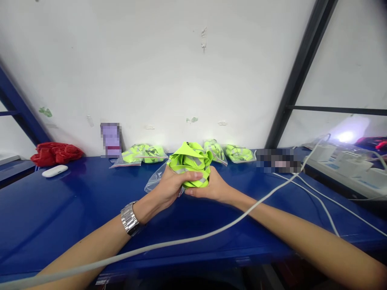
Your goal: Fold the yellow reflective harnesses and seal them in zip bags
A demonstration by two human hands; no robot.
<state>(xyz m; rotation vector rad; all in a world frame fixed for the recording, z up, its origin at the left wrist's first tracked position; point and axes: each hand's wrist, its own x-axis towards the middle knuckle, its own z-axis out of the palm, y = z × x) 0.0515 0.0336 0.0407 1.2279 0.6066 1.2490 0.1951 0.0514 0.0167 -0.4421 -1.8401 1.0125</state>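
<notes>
A bundled neon-yellow vest (190,161) with grey reflective strips is held above the blue table, near the middle of the view. My left hand (171,185) grips it from the left, thumb pressed across its front. From the right, my right hand (213,185) closes around its lower side, the thumb beneath. A clear plastic bag (154,179) hangs at my left hand, partly hidden behind it. Along the wall lie packed yellow vests in clear bags, at left (143,154), just right of my hands (215,151) and further right (240,153).
On the blue table (90,193) are a red crumpled bag (57,153), a white case (55,171) and a phone-like blurred object (111,141). A white cable (193,238) crosses before my forearms. Chargers on a power strip (347,163) stand at right.
</notes>
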